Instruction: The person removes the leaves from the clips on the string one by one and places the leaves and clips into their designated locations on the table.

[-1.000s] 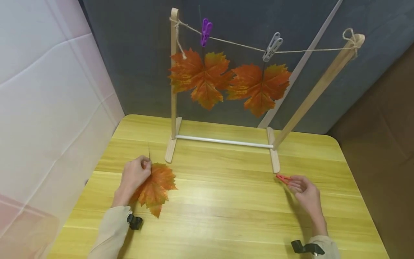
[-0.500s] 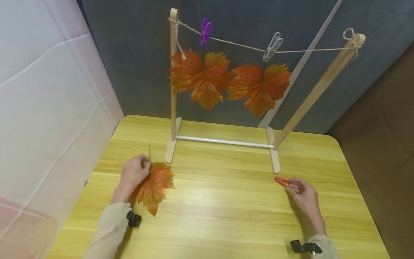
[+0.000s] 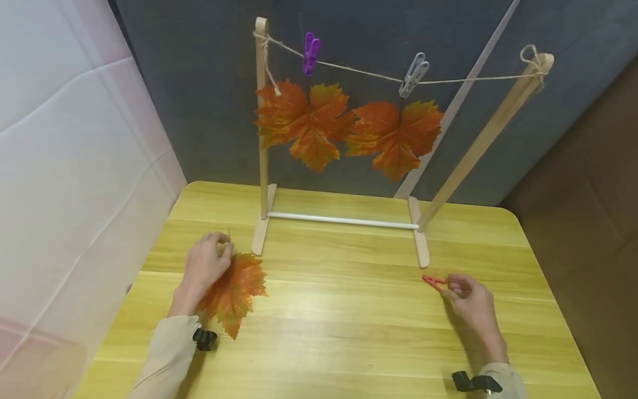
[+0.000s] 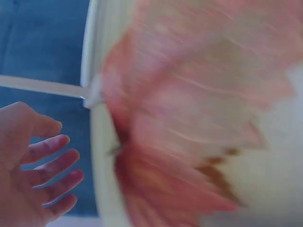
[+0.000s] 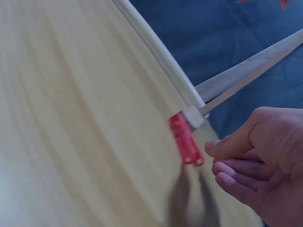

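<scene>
At the left of the head view, my left hand [image 3: 203, 266] pinches the stem of an orange maple leaf [image 3: 239, 291] between thumb and forefinger, and the blade spreads below the fingers. Seen from the left wrist, the leaf [image 4: 189, 94] looms large and blurred beside the curved fingers of the left hand [image 4: 33, 161]. On the right, my right hand [image 3: 473, 302] holds a red clothespin [image 3: 432, 281] by its handle ends, forefinger on one arm and thumb on the other. The right wrist view shows this clothespin [image 5: 182, 137] near the right hand's fingertips, with shadows below.
A wooden stand with a post [image 3: 261, 127] each side carries a twine line [image 3: 356, 70]. Two maple leaves hang there, under a purple clothespin [image 3: 311, 54] and a grey clothespin [image 3: 413, 76]. A white rod [image 3: 344, 220] joins the feet on the wooden table [image 3: 319, 343].
The red clothespin's two arms now show spread in a V at the fingers. The left hand and its leaf have shifted slightly left; the whole head view has drifted a little too.
</scene>
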Motion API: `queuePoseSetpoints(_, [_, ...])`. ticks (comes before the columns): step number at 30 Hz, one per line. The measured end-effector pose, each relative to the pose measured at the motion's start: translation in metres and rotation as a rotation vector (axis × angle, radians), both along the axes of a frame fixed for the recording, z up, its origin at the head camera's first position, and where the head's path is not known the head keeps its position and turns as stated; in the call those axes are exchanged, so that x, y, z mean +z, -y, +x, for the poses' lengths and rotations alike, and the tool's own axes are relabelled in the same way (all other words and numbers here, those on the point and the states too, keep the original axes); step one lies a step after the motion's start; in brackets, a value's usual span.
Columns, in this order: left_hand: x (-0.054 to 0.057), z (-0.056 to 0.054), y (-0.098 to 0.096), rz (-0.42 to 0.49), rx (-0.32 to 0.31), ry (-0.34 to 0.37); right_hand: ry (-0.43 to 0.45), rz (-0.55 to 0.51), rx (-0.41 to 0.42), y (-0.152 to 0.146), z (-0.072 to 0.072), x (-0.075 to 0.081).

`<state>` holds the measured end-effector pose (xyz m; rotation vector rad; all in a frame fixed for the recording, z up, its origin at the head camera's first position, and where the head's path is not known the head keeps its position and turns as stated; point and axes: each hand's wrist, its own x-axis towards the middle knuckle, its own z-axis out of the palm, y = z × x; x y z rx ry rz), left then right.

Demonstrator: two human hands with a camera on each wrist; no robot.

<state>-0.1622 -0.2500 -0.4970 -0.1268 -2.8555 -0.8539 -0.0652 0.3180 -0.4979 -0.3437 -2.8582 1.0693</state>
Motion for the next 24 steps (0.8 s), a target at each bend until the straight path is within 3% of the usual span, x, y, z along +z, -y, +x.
queuePoseSetpoints(11, [0.045, -0.006, -0.03, 0.005, -0.071, -0.163, -0.177, 0.082, 0.043, 0.006, -0.001, 0.045])
queuePoseSetpoints(24, [0.094, -0.008, -0.065, -0.027, -0.184, -0.302, -0.37, 0.105, 0.007, 0.027, -0.012, 0.095])
